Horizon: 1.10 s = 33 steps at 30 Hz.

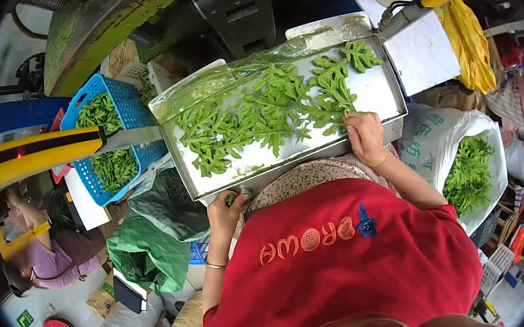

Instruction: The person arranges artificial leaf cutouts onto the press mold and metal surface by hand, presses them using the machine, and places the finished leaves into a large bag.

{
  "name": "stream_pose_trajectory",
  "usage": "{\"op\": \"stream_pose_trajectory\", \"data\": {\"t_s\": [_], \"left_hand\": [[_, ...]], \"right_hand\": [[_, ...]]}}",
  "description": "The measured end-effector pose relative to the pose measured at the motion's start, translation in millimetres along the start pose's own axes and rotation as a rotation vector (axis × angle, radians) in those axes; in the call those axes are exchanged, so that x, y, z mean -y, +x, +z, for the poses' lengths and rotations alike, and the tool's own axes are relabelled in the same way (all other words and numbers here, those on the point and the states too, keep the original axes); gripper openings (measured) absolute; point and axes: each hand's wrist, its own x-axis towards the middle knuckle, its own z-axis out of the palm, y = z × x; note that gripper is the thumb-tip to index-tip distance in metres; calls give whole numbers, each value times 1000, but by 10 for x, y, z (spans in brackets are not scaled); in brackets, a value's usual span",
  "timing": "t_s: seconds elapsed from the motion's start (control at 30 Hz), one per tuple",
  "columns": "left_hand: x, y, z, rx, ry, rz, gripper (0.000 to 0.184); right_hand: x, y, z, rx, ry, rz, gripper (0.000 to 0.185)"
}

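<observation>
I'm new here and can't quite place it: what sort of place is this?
Probably a workshop that processes leafy plants: loose green leaves lie on a metal tray, more fill a blue basket and a white sack, and a green-stained machine stands just beyond.

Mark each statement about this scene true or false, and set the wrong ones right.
1. The right hand touches the leaves on the metal tray. True.
2. The blue basket stands to the right of the tray. False: the blue basket is at the tray's left side.
3. The left hand is by the near edge of the tray. True.
4. The white sack is tied shut. False: the white sack is open, with leafy greens showing inside.
5. The person wears a red shirt. True.
</observation>
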Motion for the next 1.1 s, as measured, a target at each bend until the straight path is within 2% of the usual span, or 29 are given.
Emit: {"op": "stream_pose_trajectory", "data": {"t_s": [0.13,0.2,0.27,0.33,0.47,0.5,0.63,0.7,0.73,0.8,0.87,0.9,0.97,1.03,1.1], "left_hand": [[-495,-7,-178,0,283,316,15],[-899,81,-181,-111,113,489,14],[-1390,107,-150,-86,-82,535,15],[-1593,191,-72,-61,-148,559,15],[-1788,344,86,-269,-257,979,14],[-1802,334,71,-268,-255,987,14],[-1830,238,-130,-378,-1,1044,18],[-1877,176,-193,-308,7,1016,17],[-1907,143,-216,-236,10,984,17],[-1951,113,-246,-89,18,924,16],[-1956,130,-275,28,-48,965,14],[-1973,115,-318,28,-45,962,14],[-2008,82,-449,-103,-383,602,9],[-1875,188,-545,-130,-654,505,7],[-1780,302,-572,-132,-705,480,6]], "right_hand": [[192,403,-288,-63,-20,-20,16],[315,586,-331,-90,-30,-96,16],[450,763,-343,-117,-47,-221,15],[562,834,-332,-143,-60,-300,15],[693,797,-303,-185,-61,-328,18],[674,795,-328,-192,-65,-328,18],[499,858,-451,93,320,172,19],[551,1082,-562,-39,340,4,38],[645,1210,-622,-42,341,6,38],[896,1460,-638,76,520,-270,54],[1015,1500,-363,197,819,-336,56],[1008,1529,-381,196,823,-336,56],[984,1626,-414,1031,791,160,42],[834,1593,-371,988,909,193,27],[649,1531,-370,980,961,224,23]]}}
